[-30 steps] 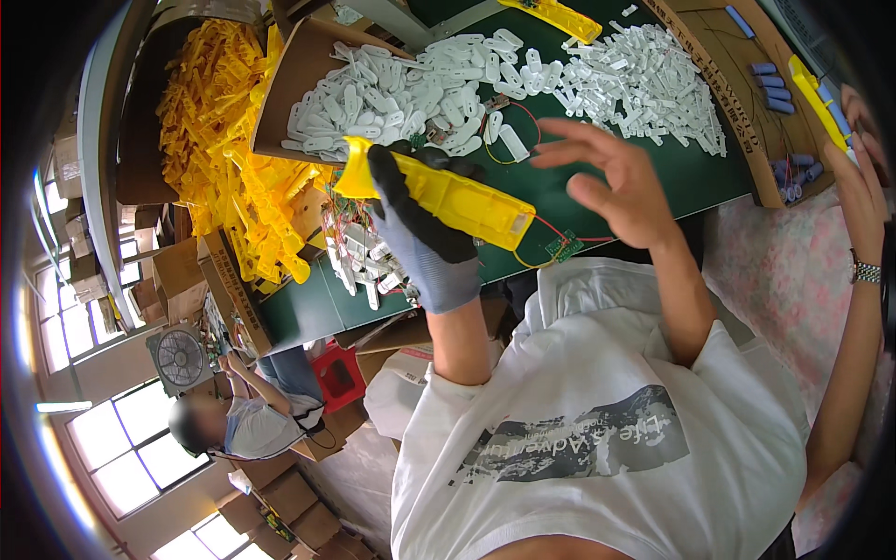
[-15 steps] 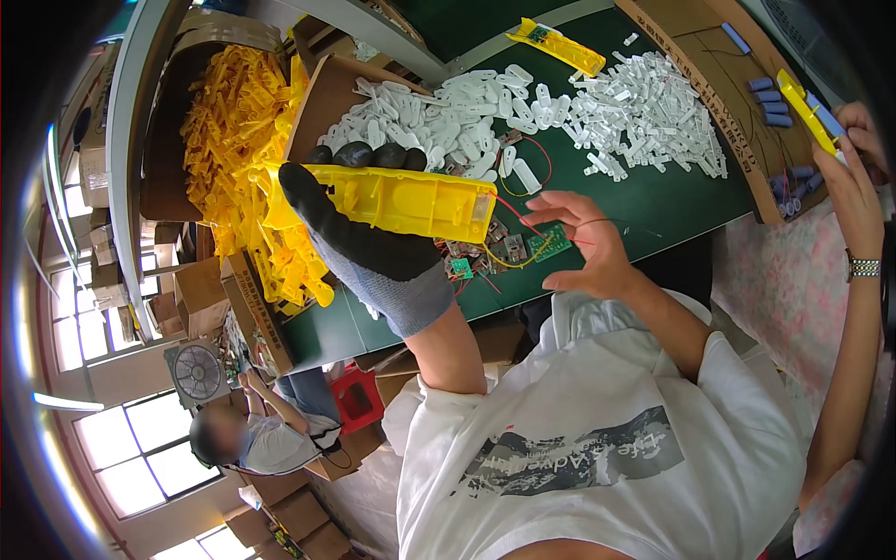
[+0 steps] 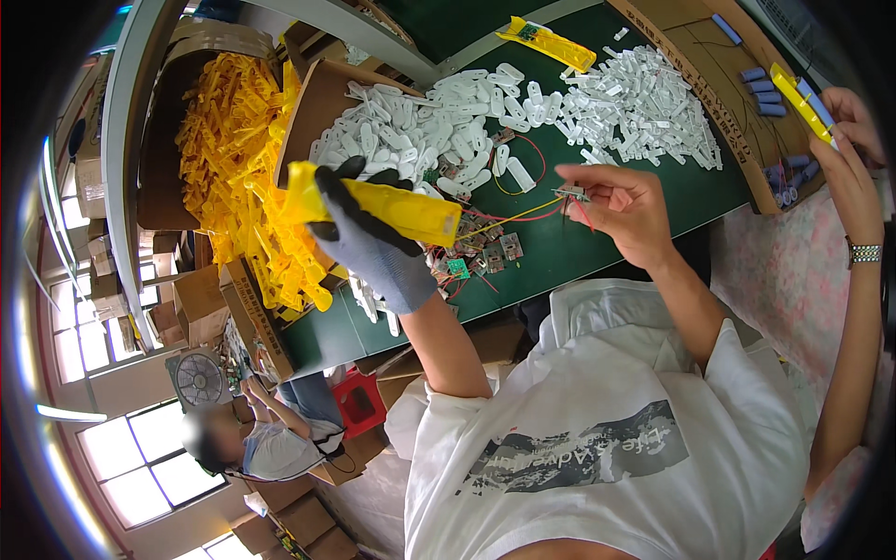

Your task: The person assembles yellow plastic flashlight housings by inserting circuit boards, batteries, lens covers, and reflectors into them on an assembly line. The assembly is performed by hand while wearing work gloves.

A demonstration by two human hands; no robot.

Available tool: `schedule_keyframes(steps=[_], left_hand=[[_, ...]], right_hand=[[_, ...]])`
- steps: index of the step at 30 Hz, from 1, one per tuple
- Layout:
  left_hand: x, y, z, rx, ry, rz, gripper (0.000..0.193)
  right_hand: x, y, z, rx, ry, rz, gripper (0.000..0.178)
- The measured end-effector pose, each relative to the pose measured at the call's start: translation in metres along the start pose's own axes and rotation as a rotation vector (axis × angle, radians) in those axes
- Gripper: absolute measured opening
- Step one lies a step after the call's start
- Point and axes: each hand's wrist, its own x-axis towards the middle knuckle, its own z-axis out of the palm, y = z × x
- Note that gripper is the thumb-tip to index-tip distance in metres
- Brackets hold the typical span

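A grey and black glove covers my left hand, whose fingers are wrapped round a long yellow plastic casing. The casing is turned so that its inside is mostly hidden. Red and yellow wires run from its end to a small circuit board. My bare right hand pinches that board between thumb and fingers, a little above the table. Below the wires lies a pile of small circuit boards, and beyond it is a heap of white plastic pieces.
Yellow plastic parts fill a box at left. More white pieces and a yellow casing with a board lie at the back. At right, a co-worker's hands hold another casing beside a cardboard tray with blue cylinders.
My left hand has rotated the casing, turning its open inside away. My right hand, open near the wires before, now grips the circuit board and has lifted it, drawing the wires out straighter.
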Motion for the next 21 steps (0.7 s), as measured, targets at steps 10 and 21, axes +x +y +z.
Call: schedule_keyframes(steps=[10,21], left_hand=[[-0.090,-0.063,-0.006,-0.269,-0.461,-0.883,0.038],[-0.115,-0.098,0.003,0.020,-0.457,-0.405,0.032]], right_hand=[[0.022,0.012,0.007,-0.124,-0.067,0.200,0.020],[0.009,0.027,-0.005,-0.316,-0.031,0.192,0.014]])
